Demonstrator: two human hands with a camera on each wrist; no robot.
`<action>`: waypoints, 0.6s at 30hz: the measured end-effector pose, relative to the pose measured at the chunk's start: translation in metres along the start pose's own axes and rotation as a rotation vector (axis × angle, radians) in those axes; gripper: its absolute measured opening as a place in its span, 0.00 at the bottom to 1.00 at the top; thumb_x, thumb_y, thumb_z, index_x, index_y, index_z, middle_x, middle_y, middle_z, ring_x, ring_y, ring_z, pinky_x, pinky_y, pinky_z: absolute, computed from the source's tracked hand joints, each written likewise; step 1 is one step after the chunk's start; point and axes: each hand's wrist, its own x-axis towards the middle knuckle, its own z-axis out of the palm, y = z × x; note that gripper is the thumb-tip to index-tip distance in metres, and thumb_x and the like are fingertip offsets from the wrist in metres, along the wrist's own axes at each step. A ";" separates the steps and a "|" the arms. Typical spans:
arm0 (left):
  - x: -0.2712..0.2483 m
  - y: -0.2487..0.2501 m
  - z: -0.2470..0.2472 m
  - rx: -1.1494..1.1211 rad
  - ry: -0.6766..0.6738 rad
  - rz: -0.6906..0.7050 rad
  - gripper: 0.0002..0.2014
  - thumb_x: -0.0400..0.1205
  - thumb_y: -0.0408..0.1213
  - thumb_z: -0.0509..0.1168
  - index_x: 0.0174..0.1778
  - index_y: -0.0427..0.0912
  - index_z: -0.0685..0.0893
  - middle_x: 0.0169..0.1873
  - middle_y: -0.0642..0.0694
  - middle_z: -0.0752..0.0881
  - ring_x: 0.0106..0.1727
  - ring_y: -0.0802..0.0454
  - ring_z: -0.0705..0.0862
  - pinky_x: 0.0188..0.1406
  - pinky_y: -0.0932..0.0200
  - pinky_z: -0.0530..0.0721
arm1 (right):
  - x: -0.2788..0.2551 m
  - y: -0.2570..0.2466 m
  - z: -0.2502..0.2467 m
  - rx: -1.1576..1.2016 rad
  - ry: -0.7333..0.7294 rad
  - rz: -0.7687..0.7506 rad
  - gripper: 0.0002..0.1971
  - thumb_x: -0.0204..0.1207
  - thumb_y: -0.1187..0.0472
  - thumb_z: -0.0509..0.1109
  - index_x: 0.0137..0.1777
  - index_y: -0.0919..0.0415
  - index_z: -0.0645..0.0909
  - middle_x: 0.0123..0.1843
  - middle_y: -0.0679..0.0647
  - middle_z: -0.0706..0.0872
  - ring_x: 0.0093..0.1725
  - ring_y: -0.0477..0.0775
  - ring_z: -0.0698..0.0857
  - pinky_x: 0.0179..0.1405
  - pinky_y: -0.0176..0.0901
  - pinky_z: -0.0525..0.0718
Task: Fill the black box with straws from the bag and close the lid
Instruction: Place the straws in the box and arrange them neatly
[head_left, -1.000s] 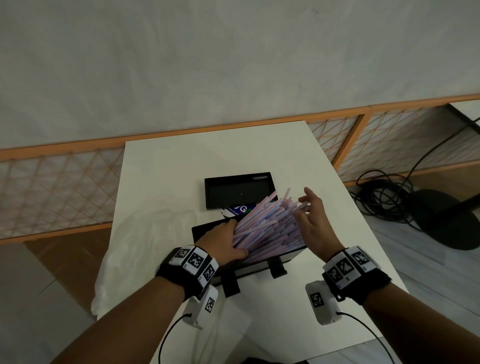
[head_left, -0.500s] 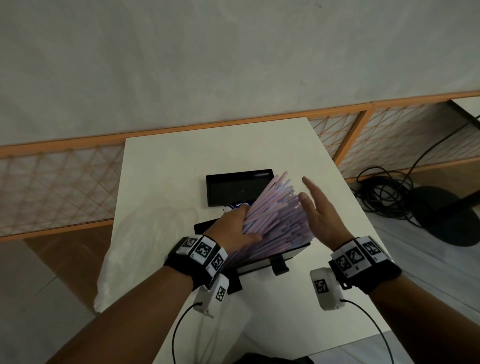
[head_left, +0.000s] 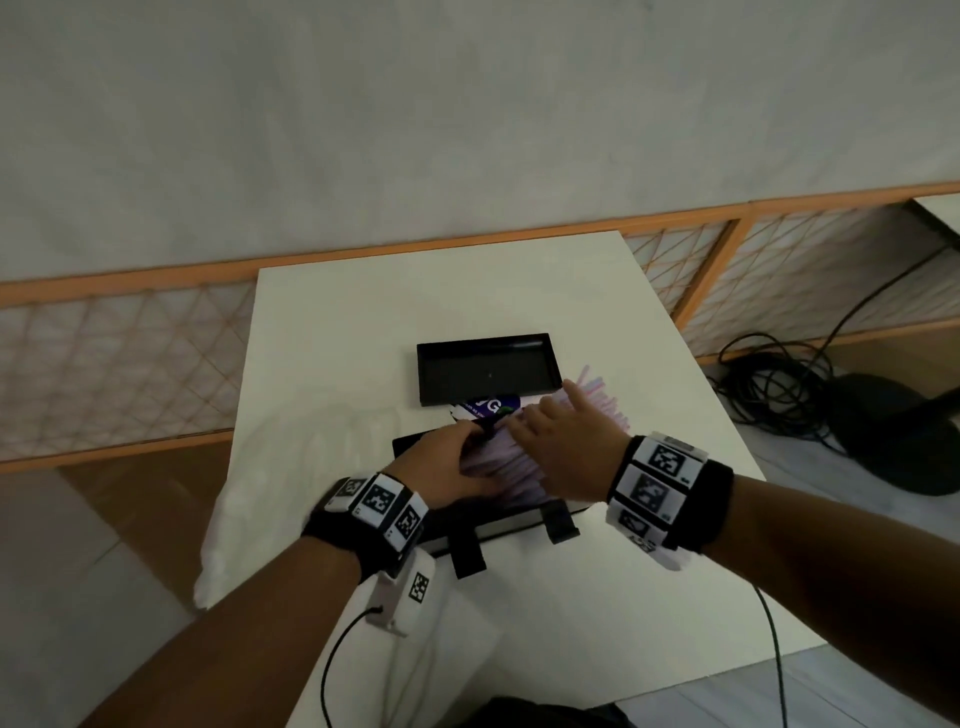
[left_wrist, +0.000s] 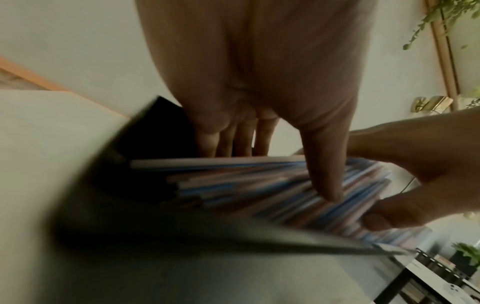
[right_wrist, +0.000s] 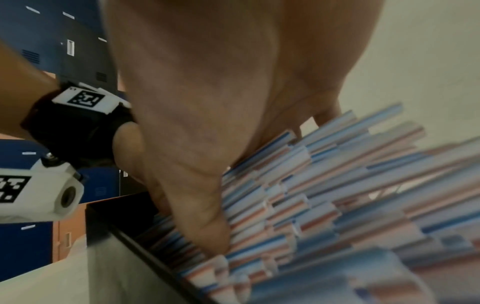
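White rectangular desk against a plain wall with orange lattice railing. Left hand grips striped plastic straws over the open black box; right hand, fingers extended, presses them. Black lid lies beyond both hands.

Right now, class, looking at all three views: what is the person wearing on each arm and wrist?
Both arms are bare, with no sleeves. The left hand and right hand each have a black wristband carrying white blocks printed with black square codes. A white camera housing with its own code hangs under each wrist, trailing a thin black cable. No gloves or rings show.
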 end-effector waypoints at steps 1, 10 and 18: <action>-0.002 -0.005 -0.002 0.023 -0.035 0.005 0.36 0.68 0.45 0.77 0.71 0.45 0.71 0.65 0.47 0.80 0.63 0.50 0.80 0.62 0.59 0.77 | 0.001 -0.001 0.000 -0.005 -0.010 0.000 0.40 0.75 0.44 0.63 0.81 0.62 0.52 0.77 0.61 0.67 0.73 0.64 0.69 0.76 0.69 0.56; 0.007 -0.008 0.011 0.458 -0.209 -0.059 0.37 0.70 0.40 0.73 0.71 0.40 0.62 0.62 0.37 0.79 0.60 0.41 0.82 0.56 0.52 0.81 | 0.022 -0.006 -0.009 -0.003 -0.060 -0.007 0.41 0.66 0.50 0.77 0.76 0.54 0.60 0.65 0.62 0.77 0.60 0.63 0.81 0.58 0.53 0.74; 0.011 -0.011 0.018 0.469 -0.150 -0.086 0.38 0.69 0.41 0.74 0.72 0.40 0.62 0.66 0.36 0.73 0.65 0.38 0.79 0.64 0.47 0.79 | 0.018 -0.007 -0.010 -0.004 -0.003 -0.061 0.26 0.77 0.64 0.61 0.75 0.59 0.61 0.56 0.62 0.83 0.53 0.65 0.85 0.52 0.54 0.79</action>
